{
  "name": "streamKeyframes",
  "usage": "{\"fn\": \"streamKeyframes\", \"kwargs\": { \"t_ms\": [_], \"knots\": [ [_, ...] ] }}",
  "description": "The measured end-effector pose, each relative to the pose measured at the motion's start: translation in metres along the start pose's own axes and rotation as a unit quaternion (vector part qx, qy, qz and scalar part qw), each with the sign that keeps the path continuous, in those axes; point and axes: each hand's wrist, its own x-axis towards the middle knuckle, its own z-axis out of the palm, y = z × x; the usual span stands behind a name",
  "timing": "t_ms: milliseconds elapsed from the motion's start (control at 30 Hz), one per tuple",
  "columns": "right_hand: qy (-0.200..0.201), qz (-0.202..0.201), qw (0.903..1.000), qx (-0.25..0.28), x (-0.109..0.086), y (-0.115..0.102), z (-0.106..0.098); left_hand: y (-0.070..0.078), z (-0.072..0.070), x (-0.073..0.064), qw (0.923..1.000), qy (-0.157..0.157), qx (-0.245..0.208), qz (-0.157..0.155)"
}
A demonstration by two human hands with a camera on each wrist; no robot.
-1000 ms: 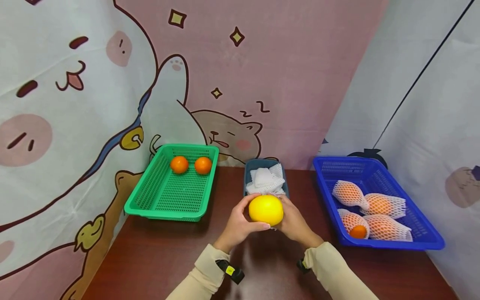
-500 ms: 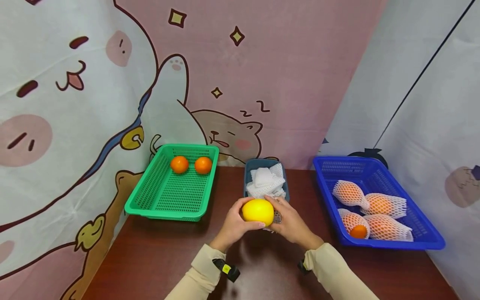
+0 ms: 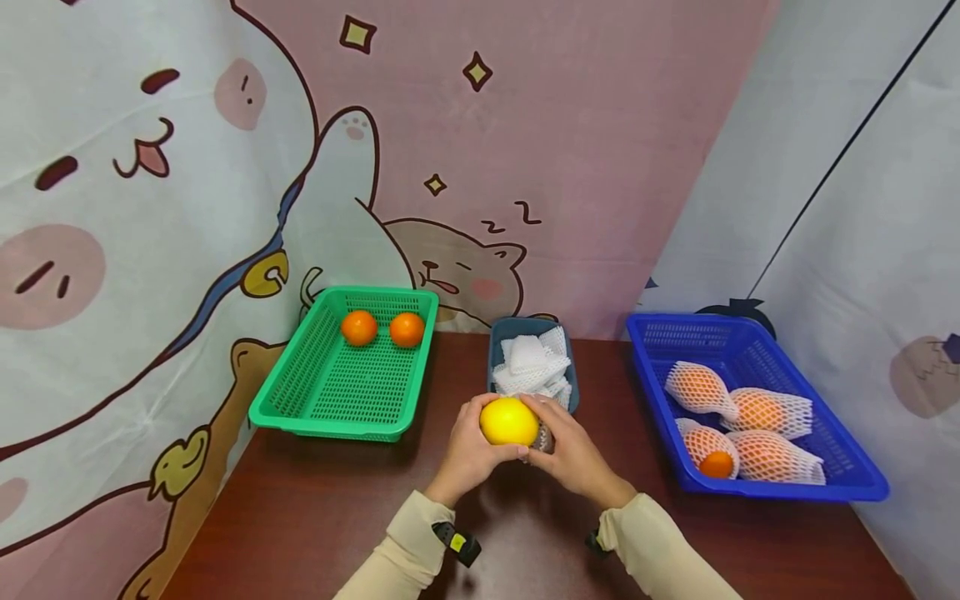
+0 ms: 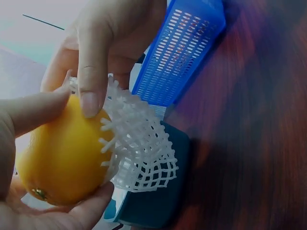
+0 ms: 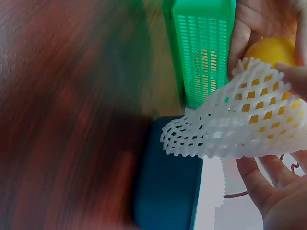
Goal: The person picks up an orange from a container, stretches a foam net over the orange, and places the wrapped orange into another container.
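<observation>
My left hand grips an oval yellow fruit above the table, thumb and fingers round its left side. A white foam net sleeve covers the fruit's right end in the left wrist view, with its loose part hanging past the fruit. My right hand holds the net at the fruit's right side, its thumb pressing at the net's rim and the fruit's skin. In the right wrist view, the netting wraps part of the fruit. Just beyond the hands, a small blue-grey bin contains several white foam nets.
On the left, a green basket holds two oranges. The blue basket on the right contains several net-wrapped oranges, one partly bare. A patterned cloth wall stands behind the dark red table.
Both hands and the yellow fruit have moved left and slightly down. The right hand has shifted closer over the fruit's right side, with the net there.
</observation>
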Motion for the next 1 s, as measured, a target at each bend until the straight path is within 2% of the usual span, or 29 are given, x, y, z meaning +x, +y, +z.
{"fn": "streamKeyframes", "kwargs": {
  "t_ms": [133, 267, 300, 367, 567, 600, 767, 800, 867, 1000],
  "knots": [
    [0.019, 0.003, 0.9998, 0.011, -0.001, 0.0, 0.002, 0.004, -0.003, -0.002, 0.996, -0.037, -0.081, -0.008],
    [0.035, 0.005, 0.9991, 0.025, -0.002, 0.003, 0.003, 0.003, -0.008, -0.001, 0.9824, -0.064, -0.17, -0.045],
    [0.039, 0.005, 0.9987, 0.031, -0.002, 0.003, 0.003, -0.003, -0.007, 0.001, 0.9786, -0.066, -0.188, -0.053],
    [0.042, 0.009, 0.9979, 0.048, -0.002, 0.003, 0.002, -0.005, -0.008, 0.002, 0.9726, -0.065, -0.214, -0.065],
    [0.037, 0.013, 0.9951, 0.091, -0.002, 0.002, 0.002, -0.012, -0.009, 0.003, 0.9613, -0.082, -0.255, -0.066],
    [0.039, 0.011, 0.9948, 0.094, -0.002, 0.002, 0.002, -0.012, -0.009, 0.003, 0.9569, -0.088, -0.268, -0.071],
    [0.051, 0.003, 0.9944, 0.092, -0.003, 0.002, 0.006, -0.01, -0.012, 0.003, 0.9246, -0.112, -0.35, -0.099],
    [0.053, 0.0, 0.9948, 0.088, -0.003, 0.002, 0.007, -0.01, -0.012, 0.004, 0.9207, -0.113, -0.359, -0.102],
    [0.052, -0.006, 0.9953, 0.081, -0.003, 0.002, 0.007, -0.01, -0.013, 0.004, 0.9185, -0.112, -0.365, -0.103],
    [0.056, -0.014, 0.9952, 0.079, -0.004, 0.003, 0.006, -0.011, -0.014, 0.004, 0.923, -0.104, -0.357, -0.098]
  ]
}}
